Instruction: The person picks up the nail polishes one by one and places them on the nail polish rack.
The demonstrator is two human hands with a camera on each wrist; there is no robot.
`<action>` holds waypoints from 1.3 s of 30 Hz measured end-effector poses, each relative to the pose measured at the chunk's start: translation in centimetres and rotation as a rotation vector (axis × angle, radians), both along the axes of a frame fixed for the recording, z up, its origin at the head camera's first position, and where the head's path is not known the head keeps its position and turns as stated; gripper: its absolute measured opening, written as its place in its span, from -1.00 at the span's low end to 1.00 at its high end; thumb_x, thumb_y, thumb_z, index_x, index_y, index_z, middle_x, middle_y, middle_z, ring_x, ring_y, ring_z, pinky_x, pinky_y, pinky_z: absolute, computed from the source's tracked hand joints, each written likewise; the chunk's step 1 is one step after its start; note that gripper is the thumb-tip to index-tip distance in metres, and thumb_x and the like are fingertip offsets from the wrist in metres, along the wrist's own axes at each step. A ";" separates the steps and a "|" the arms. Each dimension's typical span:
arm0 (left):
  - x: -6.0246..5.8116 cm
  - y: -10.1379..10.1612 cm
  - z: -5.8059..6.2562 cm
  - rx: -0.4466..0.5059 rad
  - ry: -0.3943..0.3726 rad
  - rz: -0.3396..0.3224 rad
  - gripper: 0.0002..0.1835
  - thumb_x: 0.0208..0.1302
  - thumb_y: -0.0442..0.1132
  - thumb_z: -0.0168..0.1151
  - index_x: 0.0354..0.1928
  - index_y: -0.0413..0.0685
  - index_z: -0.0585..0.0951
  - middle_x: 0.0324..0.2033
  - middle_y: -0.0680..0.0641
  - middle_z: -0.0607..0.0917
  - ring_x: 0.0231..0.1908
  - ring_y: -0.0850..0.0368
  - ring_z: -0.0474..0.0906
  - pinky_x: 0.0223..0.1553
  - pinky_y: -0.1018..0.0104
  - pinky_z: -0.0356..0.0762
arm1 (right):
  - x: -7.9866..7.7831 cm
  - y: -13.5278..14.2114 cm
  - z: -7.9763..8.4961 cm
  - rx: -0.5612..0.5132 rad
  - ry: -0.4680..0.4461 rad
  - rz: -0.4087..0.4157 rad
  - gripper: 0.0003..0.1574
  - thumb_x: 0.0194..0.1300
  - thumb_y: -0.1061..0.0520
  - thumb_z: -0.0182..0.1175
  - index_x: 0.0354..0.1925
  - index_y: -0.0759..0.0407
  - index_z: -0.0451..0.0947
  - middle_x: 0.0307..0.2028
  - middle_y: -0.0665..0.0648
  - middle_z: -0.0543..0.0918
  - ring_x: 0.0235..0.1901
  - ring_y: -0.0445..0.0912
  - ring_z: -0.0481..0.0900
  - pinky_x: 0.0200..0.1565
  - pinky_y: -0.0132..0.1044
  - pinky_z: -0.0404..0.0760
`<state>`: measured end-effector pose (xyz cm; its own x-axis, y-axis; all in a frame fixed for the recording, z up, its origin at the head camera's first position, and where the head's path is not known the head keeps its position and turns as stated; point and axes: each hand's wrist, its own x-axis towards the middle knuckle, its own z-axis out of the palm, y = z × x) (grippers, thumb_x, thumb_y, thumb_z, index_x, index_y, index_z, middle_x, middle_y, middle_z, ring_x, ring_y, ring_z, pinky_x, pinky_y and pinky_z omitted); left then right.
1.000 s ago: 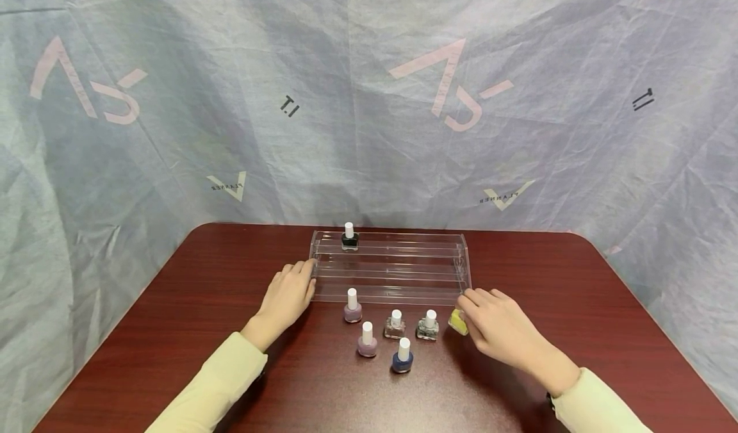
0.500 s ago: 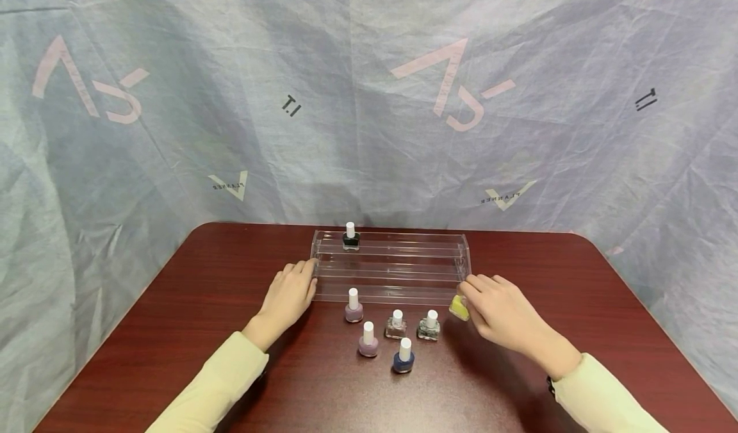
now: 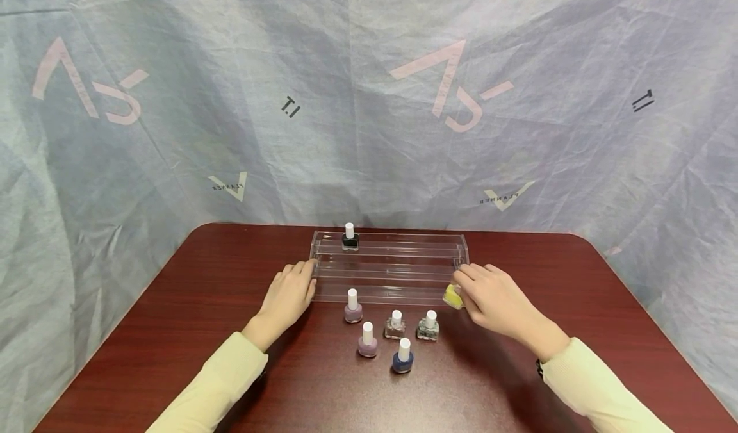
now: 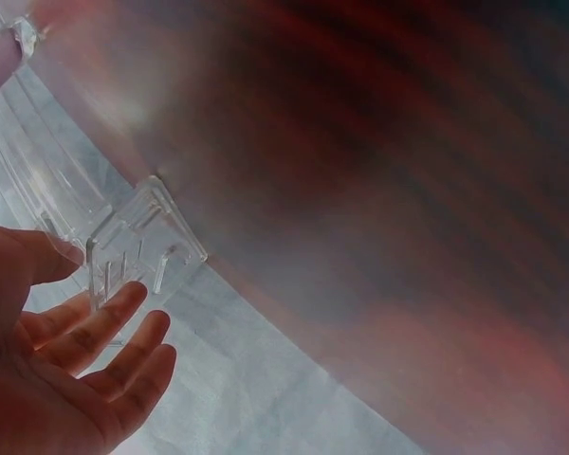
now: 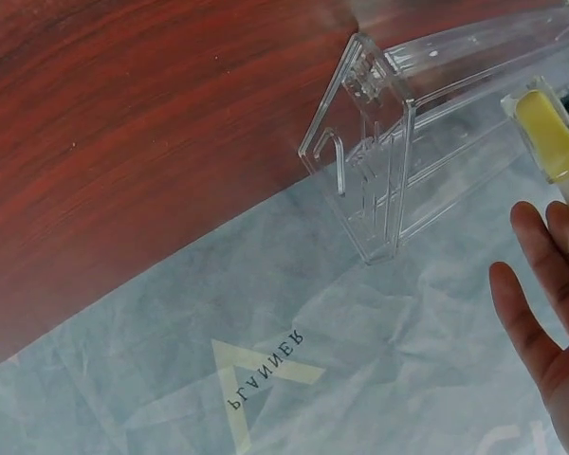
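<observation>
— Right hand, right of centre in my head feed: back up, fingers pinching the yellow bottle at its cap end. Cream sleeve enters lower right.

— Left hand?

— Left of centre: fingers loose, clasping nothing, tips resting against the left end of the clear rack. I see its back too, arm entering lower left.

— Rack contents?

— Stepped tiers, centre of frame. Back tier, towards the left: one black bottle, white cap, upright. The yellow one is tilted at the near right corner; whether it touches, I can't tell.

— Loose stock?

— Lower centre, on the red-brown table, upright, white-capped: front mauve bottle, rear mauve bottle, pinkish clear bottle, greyish clear bottle, dark blue bottle.

— Markings?

— Grey curtain, background: "PLANNER" twice, mirror-reversed, on pale V shapes; my right wrist feed shows one more, lower centre.
</observation>
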<state>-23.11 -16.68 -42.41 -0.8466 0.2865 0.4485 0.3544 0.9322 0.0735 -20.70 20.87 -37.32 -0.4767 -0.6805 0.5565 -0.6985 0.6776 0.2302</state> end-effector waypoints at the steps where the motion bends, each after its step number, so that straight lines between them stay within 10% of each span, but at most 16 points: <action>1: 0.0 0.0 0.0 0.000 0.002 -0.002 -0.58 0.21 -0.24 0.16 0.11 -0.21 0.45 -0.09 -0.17 0.61 -0.12 -0.12 0.53 -0.18 0.05 0.49 | -0.1 0.0 0.0 0.002 0.001 -0.001 -0.83 0.06 0.21 0.10 -0.54 0.04 0.29 -0.57 -0.05 0.30 -0.55 -0.16 0.30 -0.50 -0.36 0.15; 39: -0.1 -0.1 -0.1 0.003 -0.003 0.001 -0.59 0.21 -0.24 0.15 0.11 -0.19 0.45 -0.08 -0.16 0.60 -0.10 -0.13 0.51 -0.16 0.03 0.47 | -3.8 -3.1 1.9 0.040 -0.022 -0.004 -0.92 0.16 0.17 0.11 -0.43 0.08 0.38 -0.52 -0.02 0.37 -0.47 -0.10 0.39 -0.45 -0.25 0.33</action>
